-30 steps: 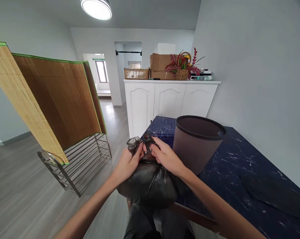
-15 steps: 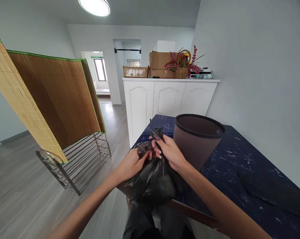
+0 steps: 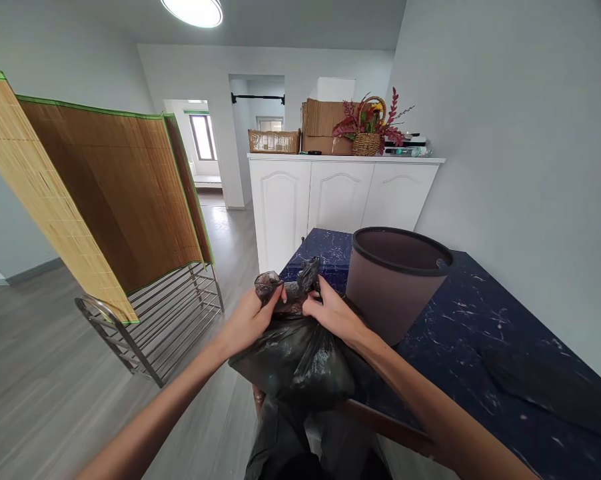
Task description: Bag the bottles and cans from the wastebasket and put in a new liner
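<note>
A full black garbage bag [image 3: 305, 360] rests at the near edge of the dark blue marbled table [image 3: 460, 333], in front of my body. My left hand [image 3: 250, 317] is closed around one gathered end of its top, and a tuft of plastic sticks up above the fist. Another bunched end is pinched in my right hand [image 3: 333, 310]. Between the two hands the plastic is stretched. Just beyond my right hand stands a brown trash can [image 3: 400, 287] with a black rim, upright on the table. What is inside the bag cannot be seen.
On the table's right lies a flat black piece [image 3: 545, 387], perhaps plastic or cloth. A white cabinet [image 3: 340, 193] behind the table bears cardboard boxes [image 3: 325, 127] and a flower basket [image 3: 365, 143]. To the left, a bamboo mat [image 3: 105, 193] hangs over a metal rack [image 3: 165, 320].
My hands have drawn apart, the left one moving leftward with its bunch of plastic. The gathered top of the garbage bag is now pulled wider between them.
</note>
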Demonstrator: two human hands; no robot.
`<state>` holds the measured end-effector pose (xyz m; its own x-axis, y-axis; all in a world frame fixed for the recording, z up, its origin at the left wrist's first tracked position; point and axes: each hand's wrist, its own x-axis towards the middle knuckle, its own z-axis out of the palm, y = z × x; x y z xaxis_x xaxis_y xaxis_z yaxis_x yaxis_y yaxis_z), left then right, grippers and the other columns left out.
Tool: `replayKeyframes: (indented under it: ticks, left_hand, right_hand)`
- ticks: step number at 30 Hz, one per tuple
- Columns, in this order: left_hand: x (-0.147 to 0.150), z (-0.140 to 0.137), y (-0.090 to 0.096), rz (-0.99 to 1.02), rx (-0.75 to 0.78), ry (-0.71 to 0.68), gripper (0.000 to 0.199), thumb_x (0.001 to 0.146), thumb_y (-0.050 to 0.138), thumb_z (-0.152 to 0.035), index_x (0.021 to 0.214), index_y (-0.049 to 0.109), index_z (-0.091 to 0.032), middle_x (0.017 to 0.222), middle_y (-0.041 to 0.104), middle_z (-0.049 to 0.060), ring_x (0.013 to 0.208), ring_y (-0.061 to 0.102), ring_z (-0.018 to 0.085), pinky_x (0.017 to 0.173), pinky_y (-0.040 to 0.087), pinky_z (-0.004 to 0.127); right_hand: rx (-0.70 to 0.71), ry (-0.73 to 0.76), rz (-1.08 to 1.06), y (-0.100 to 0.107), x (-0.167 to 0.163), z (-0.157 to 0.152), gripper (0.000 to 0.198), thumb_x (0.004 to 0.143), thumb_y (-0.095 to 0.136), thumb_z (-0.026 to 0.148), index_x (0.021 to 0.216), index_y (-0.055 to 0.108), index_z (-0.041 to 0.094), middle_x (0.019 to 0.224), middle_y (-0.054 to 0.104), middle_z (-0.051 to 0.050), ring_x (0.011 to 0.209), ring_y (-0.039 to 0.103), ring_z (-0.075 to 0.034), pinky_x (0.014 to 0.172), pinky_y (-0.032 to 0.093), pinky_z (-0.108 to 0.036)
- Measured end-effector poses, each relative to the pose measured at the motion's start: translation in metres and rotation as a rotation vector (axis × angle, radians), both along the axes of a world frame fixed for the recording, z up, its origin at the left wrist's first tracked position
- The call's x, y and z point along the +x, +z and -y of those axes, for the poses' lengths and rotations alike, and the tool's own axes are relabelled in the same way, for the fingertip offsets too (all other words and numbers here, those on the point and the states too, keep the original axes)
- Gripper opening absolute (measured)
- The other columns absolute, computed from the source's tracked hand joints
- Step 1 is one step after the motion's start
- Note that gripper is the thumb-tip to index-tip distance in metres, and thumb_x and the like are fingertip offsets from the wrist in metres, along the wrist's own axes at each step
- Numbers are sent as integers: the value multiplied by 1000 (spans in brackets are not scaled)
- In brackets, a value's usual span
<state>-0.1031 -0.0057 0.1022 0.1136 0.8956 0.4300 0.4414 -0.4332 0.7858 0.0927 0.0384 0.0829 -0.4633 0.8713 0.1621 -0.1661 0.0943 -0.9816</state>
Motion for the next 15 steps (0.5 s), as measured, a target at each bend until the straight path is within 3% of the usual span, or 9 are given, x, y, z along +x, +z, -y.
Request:
replayKeyframes:
  ticks: [4,8,11,13,15]
  left_hand:
    - [-6,9,21,-1,103,-49,21,100,69,-32,81,71,-22,99,68,6,96,59,24,93,47,30]
    - [-9,17,34,32,114,-67,18,97,73,-30,80,73,-22,98,70,7,97,61,25,95,48,30]
    - [-7,21,40,-20,60,-112,33,105,59,-35,79,73,-22,84,69,6,85,62,24,85,50,31]
    - [-4,22,43,-76,-25,-163,43,108,51,-37,72,69,-22,70,64,4,69,59,21,72,49,29]
    - [1,23,47,-136,-53,-200,39,106,56,-33,70,68,-22,63,60,2,59,53,19,63,46,28]
  right_hand:
    - [53,12,77,6,1,1,37,67,72,12,98,56,25,77,39,8,69,37,-13,64,35,-26]
    - [51,4,3,5,-1,-3,22,87,69,39,101,59,24,78,39,6,69,38,-14,61,33,-26]
    - [26,42,-20,4,-4,-5,35,95,61,59,99,59,24,75,33,7,60,29,-12,52,25,-25]
    - [8,39,-12,5,-6,-6,40,97,57,63,101,60,24,73,32,8,54,26,-10,48,20,-24]
    - [19,8,-5,7,-6,-5,38,98,57,61,102,61,24,70,34,8,52,28,-10,46,21,-24]
